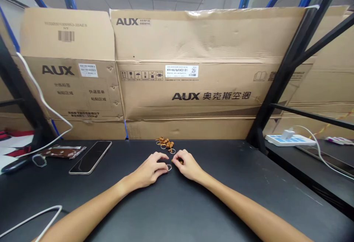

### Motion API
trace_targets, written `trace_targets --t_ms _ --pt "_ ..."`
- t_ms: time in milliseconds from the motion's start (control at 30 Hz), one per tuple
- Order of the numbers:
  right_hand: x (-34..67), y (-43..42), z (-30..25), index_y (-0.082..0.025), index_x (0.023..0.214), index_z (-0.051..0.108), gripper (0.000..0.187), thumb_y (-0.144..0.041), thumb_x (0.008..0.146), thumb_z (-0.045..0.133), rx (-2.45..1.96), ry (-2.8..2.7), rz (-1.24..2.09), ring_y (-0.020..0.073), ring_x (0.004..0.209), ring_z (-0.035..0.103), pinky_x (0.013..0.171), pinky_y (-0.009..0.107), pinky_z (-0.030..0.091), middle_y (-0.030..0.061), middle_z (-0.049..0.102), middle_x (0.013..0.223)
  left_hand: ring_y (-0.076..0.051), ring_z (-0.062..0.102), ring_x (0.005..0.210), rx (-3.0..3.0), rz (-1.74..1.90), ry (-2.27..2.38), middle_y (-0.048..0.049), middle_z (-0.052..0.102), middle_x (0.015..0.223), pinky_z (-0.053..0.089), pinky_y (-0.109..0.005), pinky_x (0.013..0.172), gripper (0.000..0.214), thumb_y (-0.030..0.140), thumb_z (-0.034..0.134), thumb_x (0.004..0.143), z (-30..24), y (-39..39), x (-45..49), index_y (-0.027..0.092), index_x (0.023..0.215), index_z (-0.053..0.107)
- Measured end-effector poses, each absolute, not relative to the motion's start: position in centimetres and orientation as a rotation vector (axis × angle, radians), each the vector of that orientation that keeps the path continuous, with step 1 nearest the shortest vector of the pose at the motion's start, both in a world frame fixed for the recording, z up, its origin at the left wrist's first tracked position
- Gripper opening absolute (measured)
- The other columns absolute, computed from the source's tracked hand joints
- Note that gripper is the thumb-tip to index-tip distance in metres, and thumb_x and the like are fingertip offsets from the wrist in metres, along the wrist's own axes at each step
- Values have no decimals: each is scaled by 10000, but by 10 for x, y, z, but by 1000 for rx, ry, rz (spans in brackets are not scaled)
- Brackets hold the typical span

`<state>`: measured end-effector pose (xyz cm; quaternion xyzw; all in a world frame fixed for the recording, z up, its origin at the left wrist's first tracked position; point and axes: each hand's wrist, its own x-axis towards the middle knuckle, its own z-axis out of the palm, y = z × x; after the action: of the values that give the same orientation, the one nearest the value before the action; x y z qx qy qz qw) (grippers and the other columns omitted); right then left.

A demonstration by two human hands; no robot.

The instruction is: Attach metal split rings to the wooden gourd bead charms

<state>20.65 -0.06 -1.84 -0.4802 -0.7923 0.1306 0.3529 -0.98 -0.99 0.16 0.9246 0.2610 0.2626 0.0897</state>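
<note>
AUX 奥克斯空调 on cardboard carton [193, 39], label [181, 71] KFR-46G, 25

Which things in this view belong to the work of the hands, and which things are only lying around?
At work:
- left hand
- right hand
- metal ring, between the hands
- brown beaded charms with rings

Lying around:
- smartphone
- brown foil packet
- power strip
- AUX cardboard boxes

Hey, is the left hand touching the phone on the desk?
Apart. The head view shows the left hand to the right of the phone, with black desk showing between them.
</note>
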Motion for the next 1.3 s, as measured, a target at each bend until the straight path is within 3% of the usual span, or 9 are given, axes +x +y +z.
trace_targets --t_ms 200,267,400,500,733,967,1067,1200,1300 --pt "221 7 -18 -198 719 599 118 -139 809 550 -1456 -2099 -80 214 798 485 724 332 356 56 611 792 -234 520 1023 2783 886 1144 -74 567 1127 432 -417 880 188 232 466 912 -2 -4 -11 197 822 628" --pt "222 6 -17 -207 828 632 103 -145 806 553 -1450 -2114 -152 228 833 484 730 342 360 74 614 863 -244 523 999 2775 903 1298 -81 568 1099 435 -426 843 183 219 463 903 -5 0 -12 184 791 604" --pt "217 4 -17 -249 1145 595 299 -257 847 564 -1343 -2193 -160 280 1041 446 817 398 372 107 560 1165 -255 522 978 2790 914 1434 -88 569 1073 431 -422 806 146 200 478 884 -11 5 -12 179 777 575" --pt "215 3 -17 -254 1101 625 248 -301 870 550 -1308 -2245 -127 295 1137 392 885 449 349 95 521 1266 -253 522 964 2792 928 1469 -88 572 1062 424 -415 798 122 202 483 880 -12 5 -12 183 792 565" --pt "208 -15 -7 -238 899 652 150 -155 816 559 -1056 -2306 50 241 1076 434 879 414 376 50 584 1128 -232 519 1008 2783 893 1127 -65 579 1118 408 -388 857 188 235 528 876 -2 -4 -9 215 1061 559" --pt "200 -22 -8 -244 1053 605 368 -30 783 477 -929 -2327 100 240 1132 424 923 412 382 53 552 1230 -202 537 943 2746 724 940 -25 632 984 398 -349 830 108 240 512 906 6 -12 -7 221 982 587" --pt "200 -20 -9 -225 1038 572 293 -60 810 491 -955 -2349 112 235 1118 436 908 399 383 50 596 1168 -201 539 959 2715 733 930 -30 632 1012 398 -347 850 147 216 479 920 4 -9 -9 229 1018 587" --pt "200 -19 -10 -209 964 571 144 -130 866 500 -1027 -2346 85 202 907 499 799 349 403 44 622 921 -193 543 913 2693 771 974 -35 616 999 408 -343 838 164 190 456 922 2 -8 -10 223 1038 568" --pt "199 -17 -12 -201 939 585 117 -159 898 484 -993 -2351 83 190 848 500 780 334 413 53 601 901 -184 544 900 2702 786 965 -29 610 991 408 -339 841 127 189 452 922 5 -10 -9 214 981 562"
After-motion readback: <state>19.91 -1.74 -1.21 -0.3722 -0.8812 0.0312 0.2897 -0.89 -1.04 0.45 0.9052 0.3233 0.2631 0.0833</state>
